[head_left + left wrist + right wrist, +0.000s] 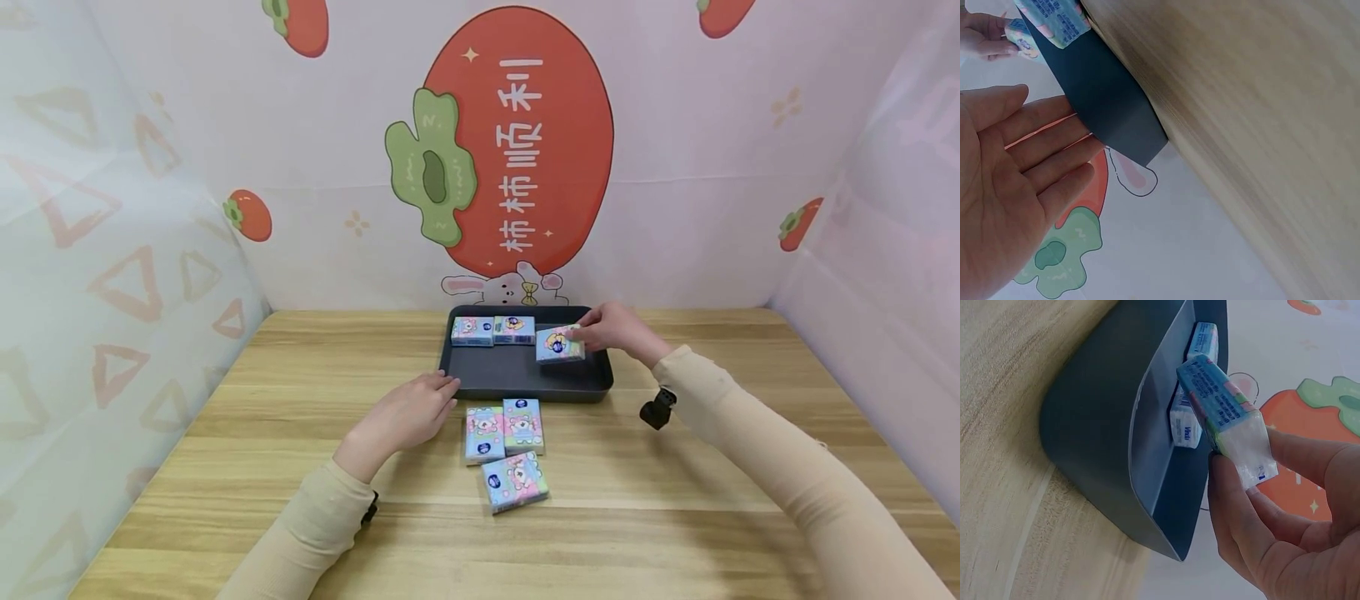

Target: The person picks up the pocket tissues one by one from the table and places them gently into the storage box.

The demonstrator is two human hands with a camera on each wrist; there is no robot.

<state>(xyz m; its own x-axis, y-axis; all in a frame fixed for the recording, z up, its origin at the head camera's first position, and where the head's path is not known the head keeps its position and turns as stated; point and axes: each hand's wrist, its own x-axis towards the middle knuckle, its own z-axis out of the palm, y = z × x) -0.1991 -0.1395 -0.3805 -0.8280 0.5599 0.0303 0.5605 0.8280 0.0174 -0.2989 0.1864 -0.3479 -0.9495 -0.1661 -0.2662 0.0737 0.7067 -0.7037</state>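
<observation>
Between the thumb and fingers of my right hand (618, 327) is a small pack of tissues (1229, 419), pinched at one end. It is tilted over the right part of a dark grey tray (495, 371). Two similar packs sit side by side in the tray's back left: a left pack (472, 331) and a right pack (514, 329). My left hand (405, 414) is at the tray's front left corner; in the left wrist view its extended fingers (1054, 147) meet the tray wall (1110, 100).
In front of the tray, two tissue packs lie side by side on the wooden table (300, 400), a left one (484, 435) and a right one (522, 427). A third pack (515, 482) lies turned nearer me. A printed curtain (337, 167) stands behind the table.
</observation>
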